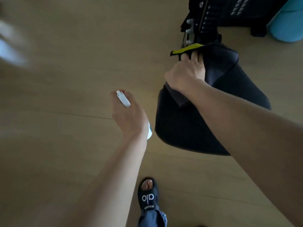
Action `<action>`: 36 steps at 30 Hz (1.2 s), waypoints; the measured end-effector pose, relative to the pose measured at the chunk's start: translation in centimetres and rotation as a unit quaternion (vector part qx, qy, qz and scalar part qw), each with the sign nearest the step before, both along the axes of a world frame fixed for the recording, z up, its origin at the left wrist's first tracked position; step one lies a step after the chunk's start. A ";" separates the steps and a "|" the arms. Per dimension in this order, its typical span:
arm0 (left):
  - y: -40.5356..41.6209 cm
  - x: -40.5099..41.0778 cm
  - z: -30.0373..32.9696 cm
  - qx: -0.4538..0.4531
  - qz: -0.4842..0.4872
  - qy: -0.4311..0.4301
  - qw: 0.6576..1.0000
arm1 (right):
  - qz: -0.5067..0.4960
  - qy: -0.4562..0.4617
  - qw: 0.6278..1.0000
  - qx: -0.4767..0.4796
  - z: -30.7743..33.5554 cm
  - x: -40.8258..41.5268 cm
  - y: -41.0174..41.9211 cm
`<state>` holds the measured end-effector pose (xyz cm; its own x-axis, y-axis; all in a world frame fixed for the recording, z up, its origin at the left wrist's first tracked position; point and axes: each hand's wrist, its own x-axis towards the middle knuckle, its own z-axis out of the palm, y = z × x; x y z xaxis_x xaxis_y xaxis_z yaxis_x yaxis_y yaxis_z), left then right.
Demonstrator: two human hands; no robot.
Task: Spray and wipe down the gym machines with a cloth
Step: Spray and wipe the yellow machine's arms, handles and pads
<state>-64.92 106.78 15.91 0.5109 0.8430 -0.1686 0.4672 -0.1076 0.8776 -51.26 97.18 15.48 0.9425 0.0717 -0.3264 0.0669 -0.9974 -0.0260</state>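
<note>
A black padded seat [193, 128] of a gym machine fills the middle right. My right hand [185, 74] lies at the seat's far edge, its fingers curled round a yellow lever [186, 49] there. A grey cloth [177, 97] shows under that wrist, lying on the pad. My left hand [129, 117] hangs left of the seat and grips a spray bottle [123, 99]; only its white nozzle and a bit of the body below the wrist show.
The machine's black frame with bolts and a weight stack [205, 18] stands beyond the seat. A light blue roll [288, 25] lies at the top right. Light wooden floor [65, 79] spreads to the left. My foot in a black slide [148, 196] is at the bottom.
</note>
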 end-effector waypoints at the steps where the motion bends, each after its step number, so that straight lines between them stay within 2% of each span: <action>1: 0.0 -0.5 0.2 0.007 -0.001 0.001 1.000 | 0.012 0.005 1.000 0.003 0.5 -0.9 0.0; 5: 0.5 -3.3 0.9 0.048 -0.011 0.001 0.999 | 0.132 -0.017 0.989 0.064 0.9 -5.8 1.1; 10: 0.5 -6.4 2.1 0.094 -0.013 0.019 0.995 | 0.257 -0.073 0.954 0.137 0.8 -12.7 -0.8; 12: -0.8 -7.3 2.7 0.114 -0.028 0.006 0.993 | 0.311 -0.111 0.935 0.131 0.5 -15.4 -2.8; 15: -2.4 -8.1 3.3 0.093 -0.026 0.007 0.995 | 0.394 -0.141 0.905 0.079 -0.1 -17.7 -6.6; 20: -3.1 -8.2 3.9 0.055 -0.038 0.023 0.997 | 0.498 -0.171 0.850 0.024 0.4 -16.7 -16.9; 23: -3.7 -8.0 4.5 0.049 -0.051 0.013 0.997 | 0.514 -0.162 0.842 0.020 0.8 -15.4 -22.8; 25: -4.1 -7.6 4.6 0.061 -0.058 -0.003 0.996 | 0.526 -0.155 0.836 0.019 0.4 -15.0 -23.6; 30: -4.6 -6.3 3.6 0.073 -0.073 -0.007 0.995 | 0.498 -0.079 0.863 0.022 1.0 -13.7 -19.0; 36: -5.7 -4.5 1.7 0.097 -0.055 0.019 0.994 | 0.446 -0.015 0.890 0.089 1.2 -11.5 -15.0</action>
